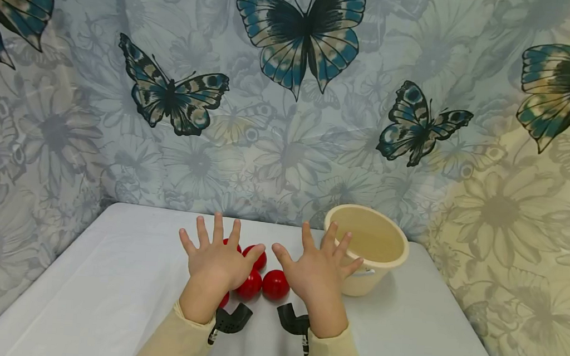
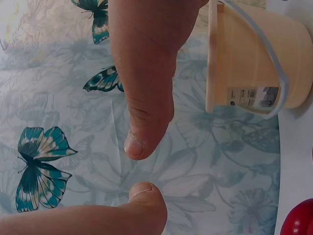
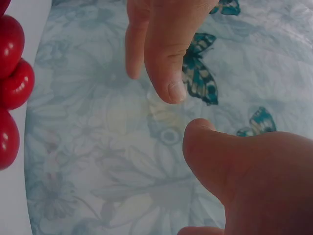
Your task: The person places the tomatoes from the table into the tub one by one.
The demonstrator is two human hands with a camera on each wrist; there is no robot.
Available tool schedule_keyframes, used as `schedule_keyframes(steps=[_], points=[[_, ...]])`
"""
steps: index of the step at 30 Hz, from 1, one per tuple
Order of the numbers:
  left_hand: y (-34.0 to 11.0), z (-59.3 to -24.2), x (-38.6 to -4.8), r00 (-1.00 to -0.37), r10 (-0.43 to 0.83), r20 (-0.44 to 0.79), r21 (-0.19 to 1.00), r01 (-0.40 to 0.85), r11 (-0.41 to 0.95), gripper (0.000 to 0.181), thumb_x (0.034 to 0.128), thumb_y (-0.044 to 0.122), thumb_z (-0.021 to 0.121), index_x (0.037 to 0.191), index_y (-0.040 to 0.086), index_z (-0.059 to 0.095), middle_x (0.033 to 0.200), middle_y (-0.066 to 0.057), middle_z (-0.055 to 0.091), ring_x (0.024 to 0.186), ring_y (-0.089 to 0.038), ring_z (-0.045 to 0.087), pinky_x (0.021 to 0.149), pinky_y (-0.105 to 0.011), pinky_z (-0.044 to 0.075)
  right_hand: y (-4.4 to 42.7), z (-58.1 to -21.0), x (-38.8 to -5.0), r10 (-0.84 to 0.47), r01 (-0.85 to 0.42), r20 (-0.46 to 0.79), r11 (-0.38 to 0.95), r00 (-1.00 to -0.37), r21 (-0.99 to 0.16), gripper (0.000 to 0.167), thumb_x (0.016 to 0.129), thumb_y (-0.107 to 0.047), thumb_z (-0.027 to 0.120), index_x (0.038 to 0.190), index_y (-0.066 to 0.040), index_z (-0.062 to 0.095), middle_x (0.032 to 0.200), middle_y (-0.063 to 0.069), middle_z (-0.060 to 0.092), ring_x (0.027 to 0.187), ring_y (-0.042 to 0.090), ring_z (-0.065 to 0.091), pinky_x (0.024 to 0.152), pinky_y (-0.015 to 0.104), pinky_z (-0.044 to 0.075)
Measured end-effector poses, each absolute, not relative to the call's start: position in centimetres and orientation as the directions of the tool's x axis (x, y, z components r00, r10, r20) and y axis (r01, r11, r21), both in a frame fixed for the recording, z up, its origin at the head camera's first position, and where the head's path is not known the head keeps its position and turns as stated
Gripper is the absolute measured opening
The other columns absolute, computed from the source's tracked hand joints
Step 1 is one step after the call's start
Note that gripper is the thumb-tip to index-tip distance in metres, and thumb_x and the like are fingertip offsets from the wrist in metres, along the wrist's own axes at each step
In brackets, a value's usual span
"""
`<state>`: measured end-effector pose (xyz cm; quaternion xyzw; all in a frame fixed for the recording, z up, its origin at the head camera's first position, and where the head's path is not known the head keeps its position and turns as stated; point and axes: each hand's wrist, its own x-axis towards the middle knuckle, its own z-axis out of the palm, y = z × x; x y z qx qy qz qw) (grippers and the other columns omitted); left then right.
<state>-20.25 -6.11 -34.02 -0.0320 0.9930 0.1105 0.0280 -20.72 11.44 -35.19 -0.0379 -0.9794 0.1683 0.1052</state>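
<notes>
Both empty: left hand (image 1: 215, 265) and right hand (image 1: 316, 273), fingers splayed wide above the worktop (image 1: 106, 281)! Red balls (image 1: 275, 285) sit partly behind the left, bucket (image 1: 364, 285) behind the right; best curl fingers gently round one, lest others roll.

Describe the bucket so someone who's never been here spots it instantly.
On the white table, go past the right hand toward the far right corner. The cream bucket stands there, wide-mouthed and pale, unlike the round red balls.
</notes>
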Motion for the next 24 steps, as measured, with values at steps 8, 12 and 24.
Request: schedule_keyframes(steps=[8, 12, 24], points=[[-6.6, -34.7, -21.3, -1.000, -0.020, -0.017, 0.272, -0.023, 0.962, 0.087, 0.0936, 0.076, 0.030, 0.160, 0.021, 0.018, 0.163, -0.021, -0.003, 0.143, -0.051, -0.016, 0.102, -0.072, -0.023, 13.0, -35.2, -21.3, 0.096, 0.024, 0.211, 0.947, -0.973, -0.321, 0.097, 0.083, -0.085, 0.040, 0.157, -0.023, 0.034, 0.161, 0.028, 0.000, 0.142, 0.052, -0.019, 0.097, 0.082, -0.014], [-8.9, -35.5, -22.6, -0.992, 0.093, 0.080, 0.416, 0.118, 0.902, 0.090, 0.0927, 0.076, 0.036, 0.161, 0.022, 0.012, 0.164, -0.018, -0.005, 0.144, -0.048, -0.017, 0.105, -0.073, -0.016, 17.5, -34.0, -21.8, 0.077, -0.014, 0.275, 0.949, -0.958, -0.314, 0.096, 0.087, -0.082, 0.041, 0.159, -0.020, 0.030, 0.161, 0.029, -0.003, 0.142, 0.053, -0.013, 0.098, 0.083, -0.010], [-15.2, -38.4, -23.1, -0.916, 0.355, 0.187, 0.767, 0.362, 0.530, 0.113, 0.0834, 0.051, 0.077, 0.160, 0.035, -0.004, 0.164, -0.006, -0.018, 0.147, -0.044, -0.008, 0.100, -0.081, 0.020, 30.7, -33.0, -21.6, 0.048, -0.120, 0.208, 0.685, -0.977, -0.719, 0.079, 0.103, -0.053, 0.045, 0.161, -0.021, 0.002, 0.159, 0.022, -0.023, 0.140, 0.052, -0.022, 0.096, 0.086, 0.002]])
